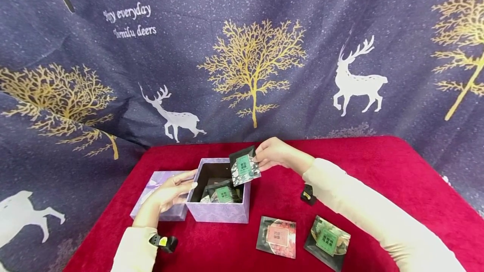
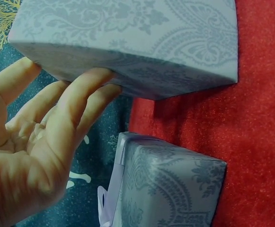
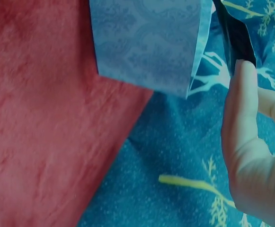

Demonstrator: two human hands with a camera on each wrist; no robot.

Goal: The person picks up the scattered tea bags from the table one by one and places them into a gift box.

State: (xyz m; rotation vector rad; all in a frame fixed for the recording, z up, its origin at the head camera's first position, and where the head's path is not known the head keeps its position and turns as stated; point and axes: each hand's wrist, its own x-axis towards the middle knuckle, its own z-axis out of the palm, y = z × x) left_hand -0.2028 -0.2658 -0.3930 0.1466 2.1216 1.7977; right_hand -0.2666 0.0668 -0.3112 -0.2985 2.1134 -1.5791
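Note:
In the head view my right hand (image 1: 274,153) pinches the right edge of a black tea sachet with a green label (image 1: 243,166). It holds the sachet tilted above the right rim of a lidless purple patterned box (image 1: 218,212). The right wrist view shows the dark sachet (image 3: 236,35) nearly edge-on at the fingertips. My left hand (image 1: 169,192) touches the box's left side; in the left wrist view its fingers (image 2: 92,87) rest slightly bent against the box wall (image 2: 128,28). Another green-labelled sachet (image 1: 224,194) lies inside the box.
A purple lid with a ribbon (image 1: 156,179) lies left of the box, partly behind my left hand. On the red cloth (image 1: 211,247) in front to the right are a red-labelled sachet (image 1: 277,237) and a green-labelled sachet (image 1: 327,241). A deer-print curtain (image 1: 302,129) hangs behind.

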